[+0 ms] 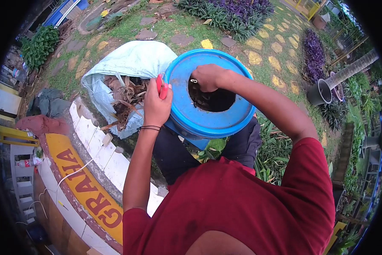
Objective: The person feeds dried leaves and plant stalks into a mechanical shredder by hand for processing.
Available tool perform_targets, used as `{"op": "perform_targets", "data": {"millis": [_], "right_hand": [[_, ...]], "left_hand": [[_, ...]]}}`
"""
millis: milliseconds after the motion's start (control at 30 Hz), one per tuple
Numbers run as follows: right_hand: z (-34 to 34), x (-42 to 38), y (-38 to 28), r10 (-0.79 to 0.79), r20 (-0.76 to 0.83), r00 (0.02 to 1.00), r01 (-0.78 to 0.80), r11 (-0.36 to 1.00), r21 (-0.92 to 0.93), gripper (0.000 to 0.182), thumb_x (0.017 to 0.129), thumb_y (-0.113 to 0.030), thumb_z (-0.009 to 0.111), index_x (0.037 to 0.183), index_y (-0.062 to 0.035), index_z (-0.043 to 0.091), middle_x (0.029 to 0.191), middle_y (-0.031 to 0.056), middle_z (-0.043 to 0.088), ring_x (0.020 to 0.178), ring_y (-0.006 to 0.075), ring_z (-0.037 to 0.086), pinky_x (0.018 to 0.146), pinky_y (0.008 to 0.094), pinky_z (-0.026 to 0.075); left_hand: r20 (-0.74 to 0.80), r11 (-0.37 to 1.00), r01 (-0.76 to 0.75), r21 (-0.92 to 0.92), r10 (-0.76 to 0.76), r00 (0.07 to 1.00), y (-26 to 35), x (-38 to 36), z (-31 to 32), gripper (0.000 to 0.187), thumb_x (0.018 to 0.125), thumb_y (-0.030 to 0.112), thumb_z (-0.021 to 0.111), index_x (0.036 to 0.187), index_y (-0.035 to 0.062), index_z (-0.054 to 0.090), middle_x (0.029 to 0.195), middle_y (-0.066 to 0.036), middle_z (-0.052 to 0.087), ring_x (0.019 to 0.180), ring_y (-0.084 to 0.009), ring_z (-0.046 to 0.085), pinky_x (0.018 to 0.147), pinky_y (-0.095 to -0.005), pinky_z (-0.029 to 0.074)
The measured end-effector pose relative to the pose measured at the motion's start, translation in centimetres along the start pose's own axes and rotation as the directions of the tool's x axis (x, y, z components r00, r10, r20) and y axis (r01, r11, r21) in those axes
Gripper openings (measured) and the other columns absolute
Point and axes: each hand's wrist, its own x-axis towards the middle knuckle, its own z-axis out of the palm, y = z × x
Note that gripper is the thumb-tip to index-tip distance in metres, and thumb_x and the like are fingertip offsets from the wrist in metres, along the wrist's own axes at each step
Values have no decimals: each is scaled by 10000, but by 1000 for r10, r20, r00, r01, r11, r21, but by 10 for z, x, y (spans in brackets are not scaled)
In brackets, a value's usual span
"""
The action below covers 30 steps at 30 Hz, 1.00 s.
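Observation:
My left hand [157, 103] is closed around a red-handled tool [161, 87] beside the blue drum's left rim. A bit of metal shows at the tool's top, but its kind is not clear. The blue plastic drum [180, 91] stands between my knees, with a large hole in its lid. My right hand [210, 77] is curled at the back edge of this hole, fingers bent down into it; what they hold, if anything, is hidden. The hole is dark, with some brownish matter inside. Left of the drum, a pale woven sack [135, 55] lies open, showing dry brown leaves [125, 95].
A low wall with white tiles [89, 134] and a yellow lettered sign [82, 182] curves along the left. Grass with stepping stones [255, 43] and purple plants [242, 10] lies ahead. A grey pot [319, 92] with a trunk stands at right.

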Motion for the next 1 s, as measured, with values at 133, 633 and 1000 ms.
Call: {"op": "perform_targets", "data": {"millis": [133,633,1000], "right_hand": [[55,14,12,-27,73,997,33,995,-93,367,815,-171,662,1150,-26,692,1067,193,718,1041,350,693,869,450,562],[58,14,10,15,112,994,-10,999,-46,269,769,-94,652,1001,-8,757,1091,206,725,1038,358,702,856,441,570],[63,24,8,-64,1,998,64,996,-66,265,763,-113,660,994,-11,741,1035,202,730,980,360,709,819,437,576]], "left_hand": [[-1,1000,18,8,-18,1000,2,0,0,267,934,200,644,984,-7,484,875,-241,578,844,-466,580,746,-505,452],[-4,999,-8,-40,8,1000,5,0,1,232,940,168,627,982,-6,481,843,-227,558,777,-437,570,714,-488,448],[-31,999,-33,-20,32,999,2,-2,3,232,943,175,628,990,-5,489,857,-226,562,798,-436,570,728,-480,452]]}}
